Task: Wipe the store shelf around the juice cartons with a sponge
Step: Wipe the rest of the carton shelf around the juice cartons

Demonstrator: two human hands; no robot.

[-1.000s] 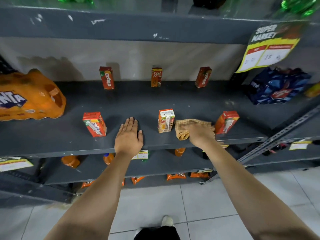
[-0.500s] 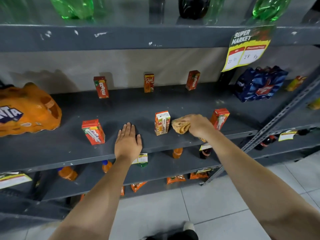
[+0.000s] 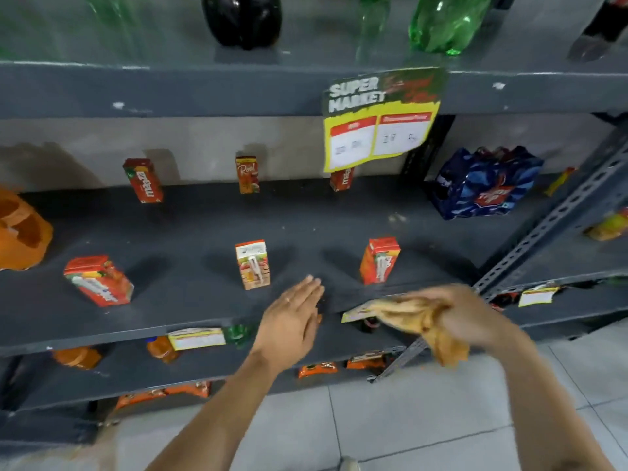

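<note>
The dark grey shelf carries small juice cartons in two rows. Front row: a tilted red carton at the left, a white-topped carton in the middle, an orange one at the right. Back row: a red carton, an orange carton and a red one partly behind the price sign. My right hand grips a crumpled tan sponge cloth, lifted off the shelf in front of its edge. My left hand hovers flat, fingers together, at the front edge below the middle carton.
An orange bottle pack sits at the far left, a blue pack at the right. A yellow price sign hangs from the upper shelf, which holds green and dark bottles. A slotted upright slants at the right. Lower shelves hold orange bottles and packets.
My right hand has pulled the cloth off the shelf, down and toward me. My left hand has lifted and moved right along the front edge. The view has shifted left relative to the shelf.
</note>
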